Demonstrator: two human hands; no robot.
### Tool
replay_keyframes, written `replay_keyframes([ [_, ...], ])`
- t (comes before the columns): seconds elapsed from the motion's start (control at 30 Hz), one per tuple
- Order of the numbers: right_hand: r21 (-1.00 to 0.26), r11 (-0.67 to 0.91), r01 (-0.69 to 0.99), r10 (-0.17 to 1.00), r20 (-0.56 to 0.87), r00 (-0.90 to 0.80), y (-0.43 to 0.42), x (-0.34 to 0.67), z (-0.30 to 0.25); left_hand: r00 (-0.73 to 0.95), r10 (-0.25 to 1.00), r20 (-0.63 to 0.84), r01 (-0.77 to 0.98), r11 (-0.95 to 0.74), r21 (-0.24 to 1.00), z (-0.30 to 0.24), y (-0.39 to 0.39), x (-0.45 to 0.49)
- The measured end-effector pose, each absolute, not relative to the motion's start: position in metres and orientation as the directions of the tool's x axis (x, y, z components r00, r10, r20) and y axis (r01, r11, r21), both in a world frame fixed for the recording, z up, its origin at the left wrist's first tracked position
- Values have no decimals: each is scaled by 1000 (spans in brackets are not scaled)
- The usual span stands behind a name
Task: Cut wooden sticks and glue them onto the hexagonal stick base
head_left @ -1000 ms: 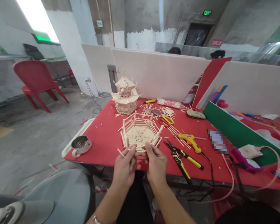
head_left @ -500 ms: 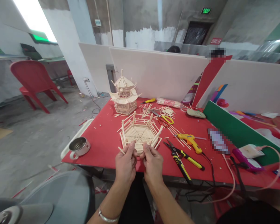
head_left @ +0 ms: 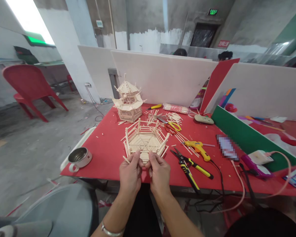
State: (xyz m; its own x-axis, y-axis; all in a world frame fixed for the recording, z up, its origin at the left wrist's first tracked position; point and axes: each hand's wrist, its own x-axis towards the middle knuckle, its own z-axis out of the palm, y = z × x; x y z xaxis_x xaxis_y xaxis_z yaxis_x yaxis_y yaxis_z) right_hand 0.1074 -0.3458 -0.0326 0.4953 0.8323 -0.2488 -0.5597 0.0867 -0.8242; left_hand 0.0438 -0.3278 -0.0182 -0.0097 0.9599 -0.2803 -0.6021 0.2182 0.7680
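Observation:
A flat hexagonal frame of thin wooden sticks [head_left: 145, 141] lies on the red table [head_left: 106, 148] near its front edge. My left hand [head_left: 130, 173] is closed, pinching a wooden stick [head_left: 126, 160] at the frame's near rim. My right hand [head_left: 160, 173] is closed beside it, fingertips pinched on the same near rim. The two hands almost touch each other.
A finished stick pagoda [head_left: 127, 101] stands behind the frame. Loose sticks, yellow-handled scissors [head_left: 173, 125], a yellow glue gun [head_left: 196, 147] with its cable, and pliers [head_left: 188, 168] lie to the right. A metal cup [head_left: 78, 158] sits at the left corner. White partition boards [head_left: 162, 77] close the back.
Both hands have moved closer together at the frame's near rim. The view has shifted slightly; the frame stays in place.

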Motion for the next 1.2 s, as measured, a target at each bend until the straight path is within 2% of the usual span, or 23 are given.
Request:
replay_keyframes([
  [0.5,-829,77,-553,832,-252,494,-344,110,-31,-21,965,-261,-583,201,787,-17,-326,44],
  [0.7,-857,76,-510,868,-195,457,-352,112,-27,-26,967,-252,-577,191,794,-14,-332,44],
  [0.8,-927,5,-375,919,-144,367,-366,131,-23,-59,974,-219,-584,144,799,-10,-338,46],
  [0.87,-991,-22,-132,931,-69,358,-376,164,-22,-75,980,-182,-575,107,811,-6,-341,48],
  [0.9,-998,-24,54,911,0,413,-380,186,-21,-78,984,-161,-567,89,819,-4,-343,50],
  [0.97,-897,-98,432,772,205,601,-384,240,-23,-81,989,-126,-557,60,828,0,-345,53],
  [1.03,-604,-366,708,696,328,639,-382,294,-26,-79,991,-111,-557,49,829,2,-346,58],
  [1.1,-341,-594,729,686,258,680,-377,337,-30,-71,990,-121,-567,60,821,3,-348,63],
  [1.13,-263,-642,721,701,180,690,-374,353,-33,-65,989,-135,-572,74,817,3,-349,65],
  [1.2,-196,-679,708,719,16,694,-368,371,-40,-55,983,-174,-577,111,809,2,-352,69],
])
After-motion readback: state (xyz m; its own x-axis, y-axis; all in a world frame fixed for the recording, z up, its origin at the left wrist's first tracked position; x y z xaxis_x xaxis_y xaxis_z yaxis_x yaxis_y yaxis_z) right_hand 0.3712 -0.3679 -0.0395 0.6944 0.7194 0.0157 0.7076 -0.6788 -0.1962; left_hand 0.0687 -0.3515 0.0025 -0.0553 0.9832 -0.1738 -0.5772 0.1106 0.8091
